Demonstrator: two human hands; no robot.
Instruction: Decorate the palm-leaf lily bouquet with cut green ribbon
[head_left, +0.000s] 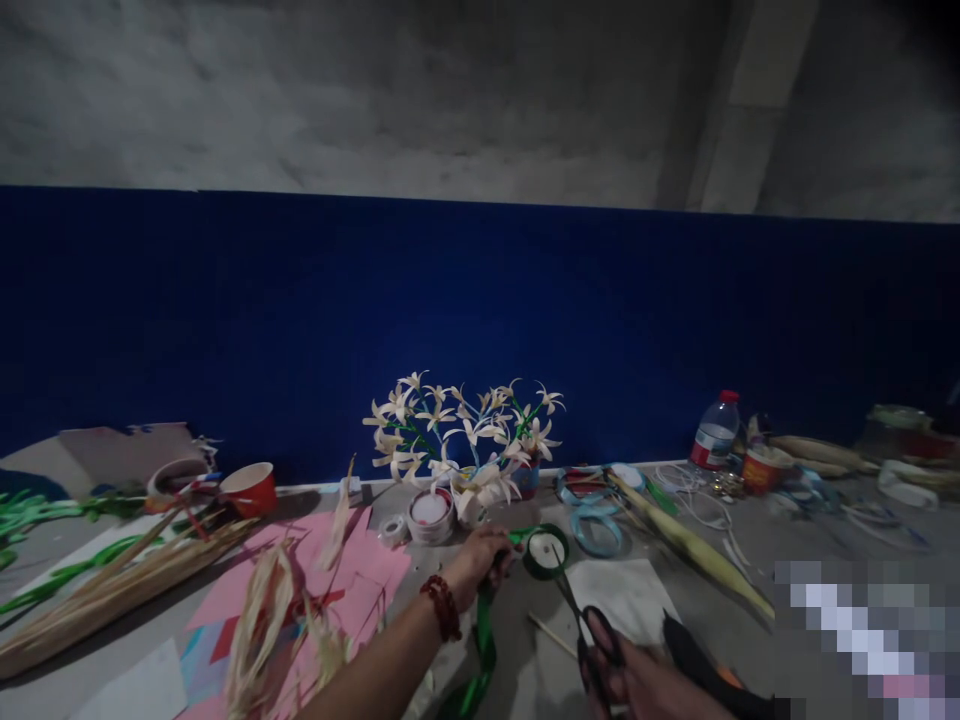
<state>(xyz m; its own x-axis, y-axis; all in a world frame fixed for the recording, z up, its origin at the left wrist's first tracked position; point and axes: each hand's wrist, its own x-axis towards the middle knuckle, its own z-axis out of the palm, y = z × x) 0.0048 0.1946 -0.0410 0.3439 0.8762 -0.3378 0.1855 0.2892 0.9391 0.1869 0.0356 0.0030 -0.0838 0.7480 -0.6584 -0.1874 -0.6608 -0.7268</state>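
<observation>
My left hand, with a dark red bead bracelet at the wrist, is closed on a green ribbon. The ribbon hangs down toward the front edge of the view, and another stretch runs right toward a green ribbon spool with a white centre. My right hand grips black-handled scissors, their blades pointing up and left, reaching over the spool. Behind my left hand stands a bunch of cream-coloured handmade flowers on green and blue stems.
Pink paper with dried husks lies left, beside a long husk bundle and a red cup. Blue ribbon coils, white paper and a water bottle are right. A blue partition stands behind.
</observation>
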